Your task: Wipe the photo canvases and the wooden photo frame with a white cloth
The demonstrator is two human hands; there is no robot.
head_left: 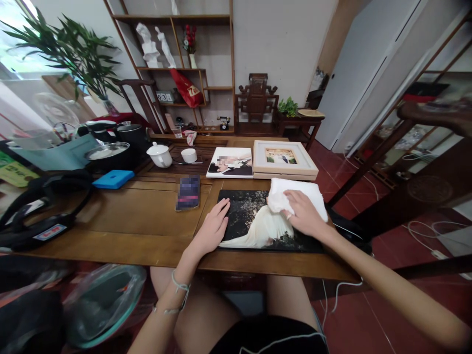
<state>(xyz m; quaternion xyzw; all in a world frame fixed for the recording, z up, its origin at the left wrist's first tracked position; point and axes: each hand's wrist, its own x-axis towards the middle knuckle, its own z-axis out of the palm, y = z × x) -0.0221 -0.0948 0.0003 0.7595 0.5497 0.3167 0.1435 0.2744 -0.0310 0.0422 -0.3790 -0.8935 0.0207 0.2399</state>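
A dark photo panel point(239, 209) lies flat near the table's front edge; its picture has a pale, flowing gown. My left hand point(213, 228) rests on the panel's left edge with the fingers stretched out, holding nothing. Over the panel's upper right part lies a folded white cloth point(312, 194). My right hand point(304, 214) presses down on the cloth's left part, with the fingers bent into a bunched fold. The cloth hides that corner of the picture.
Behind the panel are a white photo album point(230, 162) and a framed picture point(282, 153) on a box. A phone point(188, 192), white cup point(189, 155), lidded teapot point(160, 155), blue box point(113, 179) and headphones point(73, 206) are on the wooden table point(147, 221). A lined bin point(110, 314) stands below left.
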